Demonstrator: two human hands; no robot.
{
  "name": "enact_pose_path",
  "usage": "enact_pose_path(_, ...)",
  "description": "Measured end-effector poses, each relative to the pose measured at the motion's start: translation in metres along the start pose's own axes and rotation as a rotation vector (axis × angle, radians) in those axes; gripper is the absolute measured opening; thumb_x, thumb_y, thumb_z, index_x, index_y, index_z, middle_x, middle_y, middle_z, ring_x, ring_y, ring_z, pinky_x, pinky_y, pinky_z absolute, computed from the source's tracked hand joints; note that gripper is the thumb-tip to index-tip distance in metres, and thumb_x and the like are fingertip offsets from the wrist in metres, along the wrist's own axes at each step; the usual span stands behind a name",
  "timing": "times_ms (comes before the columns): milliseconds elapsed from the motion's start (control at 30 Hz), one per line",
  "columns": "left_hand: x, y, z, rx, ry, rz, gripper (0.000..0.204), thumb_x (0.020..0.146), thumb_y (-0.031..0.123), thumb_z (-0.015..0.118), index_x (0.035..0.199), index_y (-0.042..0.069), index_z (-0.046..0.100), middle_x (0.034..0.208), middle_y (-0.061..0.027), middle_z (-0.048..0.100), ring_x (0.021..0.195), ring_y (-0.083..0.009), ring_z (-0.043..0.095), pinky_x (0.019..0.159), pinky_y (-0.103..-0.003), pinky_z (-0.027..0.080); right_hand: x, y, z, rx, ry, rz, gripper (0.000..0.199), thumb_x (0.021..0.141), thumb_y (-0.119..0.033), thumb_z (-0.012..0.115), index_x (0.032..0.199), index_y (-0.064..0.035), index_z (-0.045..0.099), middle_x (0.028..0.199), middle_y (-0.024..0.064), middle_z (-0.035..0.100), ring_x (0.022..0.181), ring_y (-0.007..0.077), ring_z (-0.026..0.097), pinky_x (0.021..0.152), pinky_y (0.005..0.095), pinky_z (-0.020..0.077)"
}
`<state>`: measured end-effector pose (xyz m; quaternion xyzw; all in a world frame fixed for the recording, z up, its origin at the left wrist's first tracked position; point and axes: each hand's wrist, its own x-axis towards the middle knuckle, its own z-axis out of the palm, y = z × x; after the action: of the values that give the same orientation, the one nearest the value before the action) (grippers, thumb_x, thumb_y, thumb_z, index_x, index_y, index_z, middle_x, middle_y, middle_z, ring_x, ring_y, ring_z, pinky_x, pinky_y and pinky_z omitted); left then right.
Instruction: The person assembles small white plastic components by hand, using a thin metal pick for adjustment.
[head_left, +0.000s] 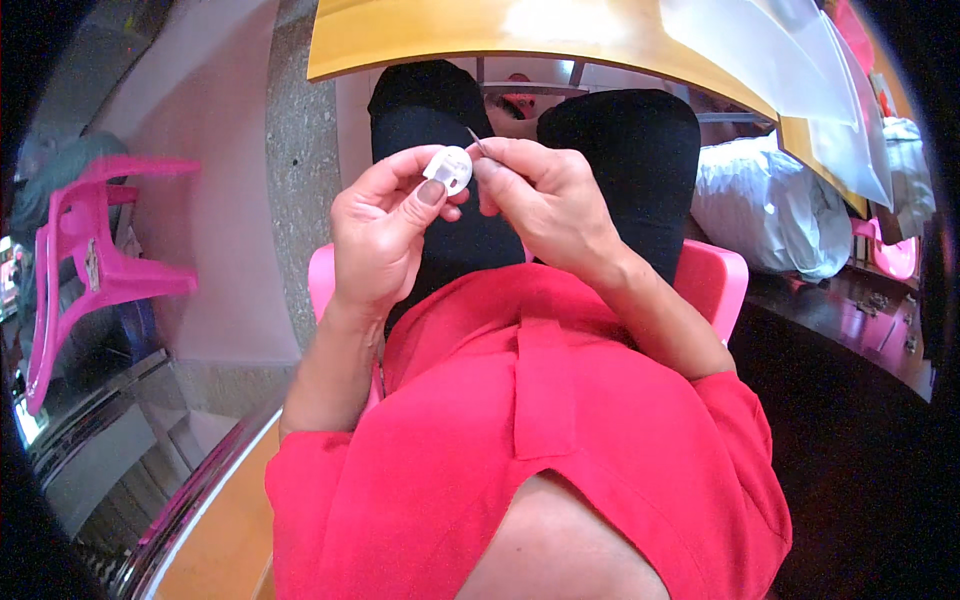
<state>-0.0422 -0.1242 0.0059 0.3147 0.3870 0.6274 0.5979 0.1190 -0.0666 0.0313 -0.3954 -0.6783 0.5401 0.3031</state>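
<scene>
Above my lap, my left hand (385, 215) pinches a small white rounded plastic piece (449, 171) between thumb and fingers. The piece has a recess and a small dark slot on the face turned up. Just right of it, my right hand (545, 195) is closed on a thin pointed metal tool (477, 143), its tip sticking out up and to the left past the fingertips. Most of the tool is hidden in my grip, so its exact kind does not show. My right fingertips are very close to the white piece; I cannot tell whether they touch it.
A yellow tabletop (420, 40) lies ahead, with translucent plastic sheets (780, 60) over its right side. Under it at right sits a full white bag (770, 205). A pink plastic chair (95, 255) stands at left; I sit on a pink seat (712, 285).
</scene>
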Motion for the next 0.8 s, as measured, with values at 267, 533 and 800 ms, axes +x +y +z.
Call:
enact_pose_path(267, 0.002, -0.005, -0.002, -0.071, -0.034, -0.027, 0.033, 0.089, 0.004, 0.058, 0.120, -0.004, 0.053, 0.102, -0.0142, 0.064, 0.085, -0.0182, 0.063, 0.072, -0.027, 0.052, -0.013, 0.011, -0.008, -0.205, -0.126, -0.210, 0.016, 0.081, -0.002, 0.055, 0.097, -0.0001, 0.059, 0.072, 0.0224, 0.059, 0.063, 0.0358, 0.061, 0.053, 0.0404, 0.0478)
enact_pose_path(533, 0.005, -0.008, -0.006, -0.081, -0.041, -0.071, 0.032, 0.089, 0.004, 0.058, 0.120, -0.005, 0.054, 0.102, -0.0148, 0.064, 0.087, -0.0189, 0.063, 0.075, -0.028, 0.052, -0.007, 0.019, -0.011, -0.259, -0.129, -0.301, 0.017, 0.078, -0.001, 0.057, 0.095, -0.0004, 0.059, 0.068, 0.0187, 0.058, 0.060, 0.0333, 0.061, 0.052, 0.0402, 0.0470)
enact_pose_path(800, 0.005, -0.005, -0.005, -0.092, -0.040, -0.082, 0.031, 0.089, 0.005, 0.057, 0.118, -0.005, 0.054, 0.106, -0.0153, 0.063, 0.088, -0.0186, 0.063, 0.075, -0.028, 0.053, -0.006, 0.012, -0.017, -0.320, -0.206, -0.315, 0.028, 0.077, 0.007, 0.060, 0.105, 0.0059, 0.060, 0.075, 0.0190, 0.061, 0.065, 0.0280, 0.064, 0.057, 0.0319, 0.0494)
